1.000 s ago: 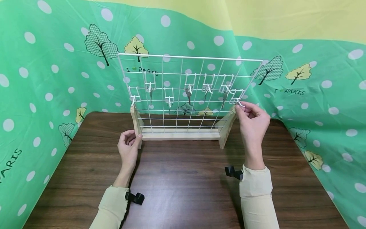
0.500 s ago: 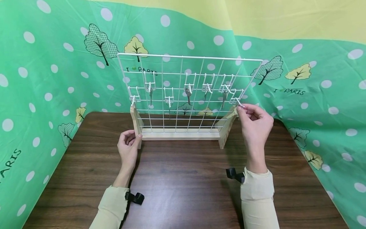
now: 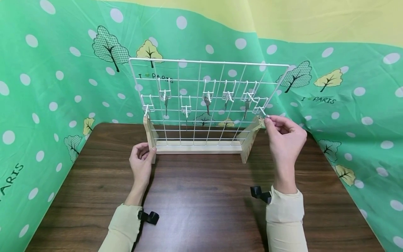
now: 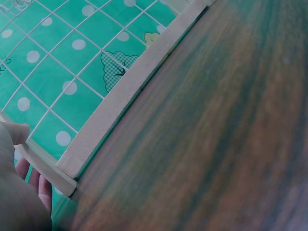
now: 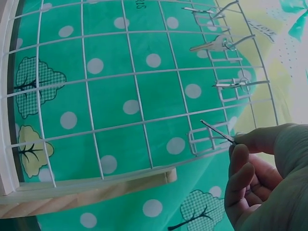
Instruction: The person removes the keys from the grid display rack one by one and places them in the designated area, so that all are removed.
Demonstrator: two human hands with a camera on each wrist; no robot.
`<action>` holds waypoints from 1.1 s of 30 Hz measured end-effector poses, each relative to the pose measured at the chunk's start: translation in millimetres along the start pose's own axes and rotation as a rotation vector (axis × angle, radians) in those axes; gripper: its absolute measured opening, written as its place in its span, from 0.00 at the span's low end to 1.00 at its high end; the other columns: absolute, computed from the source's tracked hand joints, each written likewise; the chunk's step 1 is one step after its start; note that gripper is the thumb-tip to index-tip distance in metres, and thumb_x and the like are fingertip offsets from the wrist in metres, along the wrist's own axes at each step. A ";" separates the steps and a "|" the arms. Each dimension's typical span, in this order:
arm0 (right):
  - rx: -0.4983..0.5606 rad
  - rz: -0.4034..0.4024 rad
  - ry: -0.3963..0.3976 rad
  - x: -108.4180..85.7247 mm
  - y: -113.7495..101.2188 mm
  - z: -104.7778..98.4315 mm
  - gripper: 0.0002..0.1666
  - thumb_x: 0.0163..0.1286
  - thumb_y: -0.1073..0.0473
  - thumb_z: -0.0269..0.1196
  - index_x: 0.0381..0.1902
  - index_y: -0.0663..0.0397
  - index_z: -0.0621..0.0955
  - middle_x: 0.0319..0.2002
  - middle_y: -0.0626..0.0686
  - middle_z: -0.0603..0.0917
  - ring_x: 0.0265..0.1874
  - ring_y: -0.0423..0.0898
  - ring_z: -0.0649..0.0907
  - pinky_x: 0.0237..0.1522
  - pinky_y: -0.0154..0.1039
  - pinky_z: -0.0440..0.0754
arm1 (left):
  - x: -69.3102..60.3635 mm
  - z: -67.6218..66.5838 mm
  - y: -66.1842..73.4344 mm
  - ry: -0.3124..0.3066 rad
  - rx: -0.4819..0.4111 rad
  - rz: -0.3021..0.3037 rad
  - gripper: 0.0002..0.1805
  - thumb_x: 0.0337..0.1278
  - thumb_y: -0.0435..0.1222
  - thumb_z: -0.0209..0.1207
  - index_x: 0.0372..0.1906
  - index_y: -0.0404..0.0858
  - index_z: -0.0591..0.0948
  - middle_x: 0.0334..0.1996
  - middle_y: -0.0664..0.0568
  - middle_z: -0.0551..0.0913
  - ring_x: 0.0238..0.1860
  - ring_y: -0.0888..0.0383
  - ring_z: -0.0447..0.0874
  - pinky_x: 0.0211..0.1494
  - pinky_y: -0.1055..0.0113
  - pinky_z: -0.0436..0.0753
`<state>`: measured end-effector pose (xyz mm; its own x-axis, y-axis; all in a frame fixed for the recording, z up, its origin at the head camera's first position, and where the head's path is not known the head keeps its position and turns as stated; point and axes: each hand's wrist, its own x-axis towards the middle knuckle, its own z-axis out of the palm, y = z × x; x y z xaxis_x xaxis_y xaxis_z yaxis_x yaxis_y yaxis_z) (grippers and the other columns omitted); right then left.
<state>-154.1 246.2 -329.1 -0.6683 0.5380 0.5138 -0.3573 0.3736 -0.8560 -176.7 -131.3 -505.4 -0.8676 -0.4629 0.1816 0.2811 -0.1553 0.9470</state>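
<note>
A white wire grid rack (image 3: pixel 201 62) stands upright in a pale wooden base (image 3: pixel 198 149). My left hand (image 3: pixel 141 162) grips the left wooden leg (image 3: pixel 148 131), thumb on the near side and fingers behind it in the left wrist view. My right hand (image 3: pixel 288 140) pinches a small metal key (image 5: pixel 216 130) between thumb and fingertips, its thin shaft pointing away from the hand. The key is just off the tip of the rightmost white hook (image 3: pixel 260 110); whether it touches is unclear. Other hooks hold hanging keys, among them a grey key (image 3: pixel 206 104) and another key (image 3: pixel 247 107).
The rack stands near the back of a dark wood table (image 3: pixel 195 203). A green and yellow dotted curtain (image 3: pixel 346 115) hangs behind and at both sides. A black wrist mount (image 3: pixel 148 217) sits at each sleeve.
My right hand has drawn a little to the right and toward me, away from the rightmost hook, with the key in its fingers. The left hand and rack keep their places.
</note>
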 end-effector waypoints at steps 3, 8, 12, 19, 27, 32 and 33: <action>0.002 -0.011 0.003 0.0 -1.2 -1.2 0.07 0.70 0.65 0.77 0.40 0.68 0.93 0.25 0.37 0.87 0.23 0.37 0.82 0.28 0.27 0.79 | 0.0 0.2 0.5 -0.001 -0.006 0.002 0.15 0.65 0.19 0.70 0.53 0.24 0.80 0.44 0.56 0.85 0.49 0.61 0.88 0.50 0.75 0.85; -0.007 -0.010 -0.008 -1.0 -4.7 -3.0 0.07 0.71 0.65 0.77 0.40 0.68 0.93 0.24 0.37 0.86 0.22 0.36 0.82 0.27 0.27 0.78 | 0.2 0.4 1.0 0.000 -0.019 0.006 0.15 0.64 0.19 0.70 0.52 0.25 0.81 0.44 0.56 0.85 0.49 0.61 0.88 0.51 0.75 0.85; -0.015 0.002 -0.017 -3.2 -9.7 -5.8 0.07 0.70 0.65 0.77 0.39 0.67 0.93 0.23 0.37 0.86 0.21 0.36 0.82 0.27 0.28 0.79 | 0.0 -0.2 0.6 -0.004 -0.015 0.007 0.15 0.65 0.19 0.70 0.53 0.25 0.80 0.45 0.56 0.85 0.50 0.61 0.88 0.51 0.74 0.85; -0.009 -0.017 -0.073 -11.7 -24.2 -14.5 0.07 0.70 0.66 0.77 0.39 0.68 0.92 0.23 0.41 0.87 0.20 0.38 0.83 0.25 0.27 0.77 | -1.0 -0.6 0.6 -0.011 0.001 0.019 0.18 0.65 0.20 0.70 0.55 0.19 0.78 0.45 0.56 0.85 0.50 0.62 0.88 0.51 0.75 0.85; 0.081 -0.042 -0.247 -25.7 -46.5 -13.7 0.05 0.71 0.74 0.73 0.41 0.75 0.90 0.26 0.46 0.89 0.21 0.39 0.84 0.22 0.28 0.76 | -0.6 -1.0 0.3 -0.012 -0.002 0.008 0.19 0.66 0.21 0.71 0.56 0.18 0.78 0.45 0.56 0.86 0.49 0.61 0.88 0.50 0.75 0.85; 0.087 -0.044 -0.355 -33.3 -51.6 -4.6 0.04 0.70 0.78 0.72 0.41 0.76 0.90 0.27 0.45 0.90 0.22 0.38 0.84 0.25 0.27 0.80 | -1.0 -0.6 0.6 0.003 -0.014 0.007 0.18 0.68 0.23 0.70 0.56 0.18 0.78 0.44 0.57 0.86 0.49 0.62 0.88 0.49 0.76 0.84; 0.091 -0.041 -0.373 -34.6 -51.6 -2.5 0.04 0.70 0.78 0.71 0.42 0.76 0.90 0.27 0.45 0.90 0.21 0.39 0.85 0.24 0.27 0.80 | -1.1 -0.5 0.8 0.006 -0.016 0.007 0.18 0.69 0.24 0.70 0.56 0.19 0.79 0.43 0.57 0.86 0.49 0.62 0.88 0.49 0.76 0.84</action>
<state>-110.9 210.2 -302.5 -0.8376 0.2055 0.5062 -0.4343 0.3115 -0.8452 -175.3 -131.4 -505.0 -0.8629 -0.4695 0.1870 0.2943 -0.1661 0.9412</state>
